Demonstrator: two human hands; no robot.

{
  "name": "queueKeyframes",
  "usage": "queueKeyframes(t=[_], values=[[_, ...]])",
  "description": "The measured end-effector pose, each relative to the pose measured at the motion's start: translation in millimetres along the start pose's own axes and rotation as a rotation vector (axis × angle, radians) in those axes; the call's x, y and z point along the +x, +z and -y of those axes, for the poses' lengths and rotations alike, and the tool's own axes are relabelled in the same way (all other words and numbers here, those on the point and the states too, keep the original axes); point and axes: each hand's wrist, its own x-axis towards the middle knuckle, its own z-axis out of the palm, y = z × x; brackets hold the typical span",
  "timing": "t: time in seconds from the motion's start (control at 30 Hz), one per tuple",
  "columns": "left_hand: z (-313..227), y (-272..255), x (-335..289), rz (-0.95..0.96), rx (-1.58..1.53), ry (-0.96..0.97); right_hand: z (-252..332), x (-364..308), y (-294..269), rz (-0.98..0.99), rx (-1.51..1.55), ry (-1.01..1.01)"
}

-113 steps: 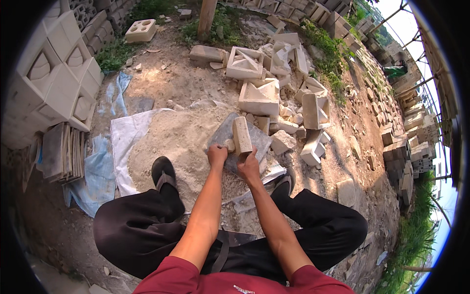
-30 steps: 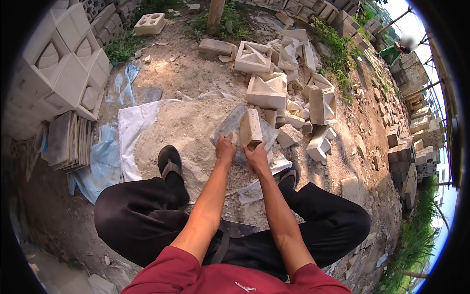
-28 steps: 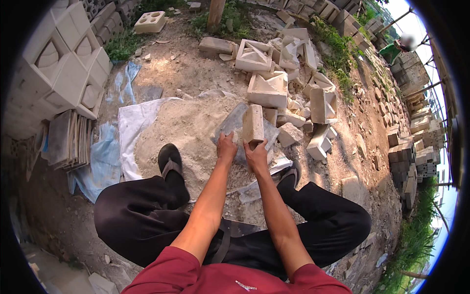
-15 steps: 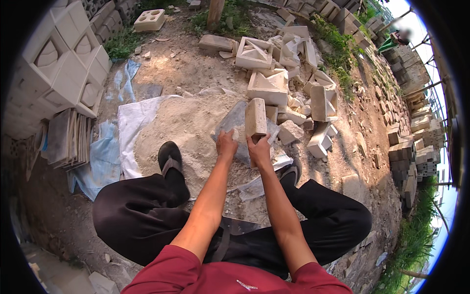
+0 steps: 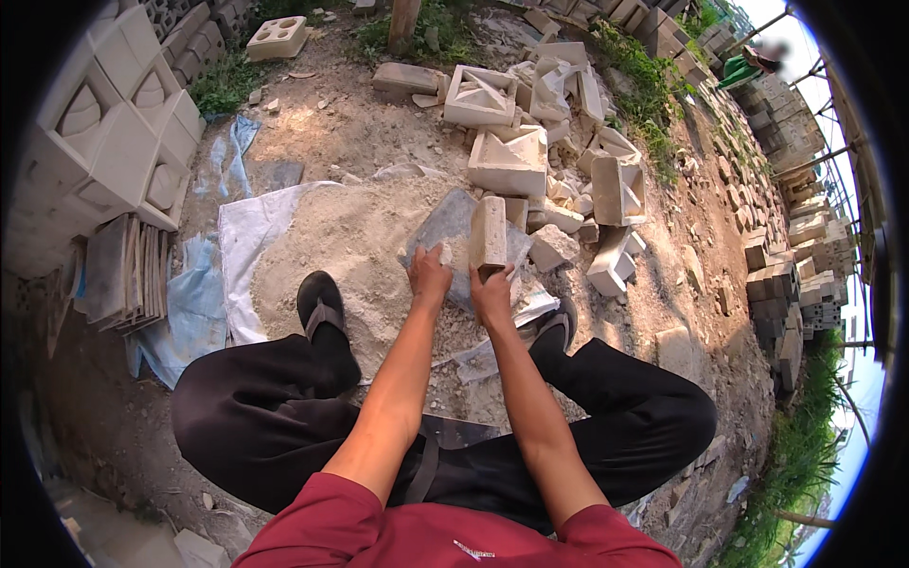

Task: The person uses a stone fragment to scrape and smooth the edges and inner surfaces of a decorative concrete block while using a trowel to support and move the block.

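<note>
My right hand (image 5: 491,292) is closed round the near end of a beige rectangular brick (image 5: 489,230), which points away from me. The brick is over a flat grey slab (image 5: 441,223) on the ground between my feet. My left hand (image 5: 429,276) is at the slab's left part, its fingers closed on a small pale rubble chunk (image 5: 446,254). Whether the brick touches the slab, I cannot tell. Left of the slab spreads a heap of pale crushed rubble (image 5: 322,246) on a white sheet (image 5: 237,257).
Broken hollow blocks (image 5: 508,161) are heaped just beyond the slab. Stacked pale blocks (image 5: 121,156) rise at the left, beside leaning thin boards (image 5: 123,275) and blue plastic (image 5: 197,308). More blocks (image 5: 776,284) line the right. A person (image 5: 748,66) is far off at upper right.
My right hand has brought the brick slightly down and toward me, and its tilt differs. My left hand stays by the slab with the chunk. The whole view has shifted slightly.
</note>
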Motion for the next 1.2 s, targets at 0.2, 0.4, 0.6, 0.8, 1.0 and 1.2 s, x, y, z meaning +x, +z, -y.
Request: queueKeyframes(t=[0.2, 0.4, 0.6, 0.8, 1.0, 1.2], values=[[-14.3, 0.7, -6.9, 0.004, -0.008, -0.014, -27.8, 31.6, -17.6, 0.112, 0.189, 0.04], [-17.6, 5.7, -4.7, 0.003, 0.005, 0.036, -56.0, 26.8, -12.4, -0.121, 0.15, 0.062], [-7.3, 4.1, -6.8, -0.009, -0.01, 0.002, -46.1, 17.6, -7.9, 0.136, -0.089, -0.038], [-5.4, -1.8, -7.2, 0.015, -0.023, 0.021, -28.6, 21.8, -10.4, 0.231, 0.317, 0.036], [-3.7, 4.9, -19.5, -0.087, -0.061, 0.06, -25.8, 9.2, 2.4, -0.25, 0.129, -0.152], [20.9, -0.3, -14.5, -0.12, -0.154, 0.073, -1.3, 0.2, -8.1, 0.101, -0.053, 0.027]])
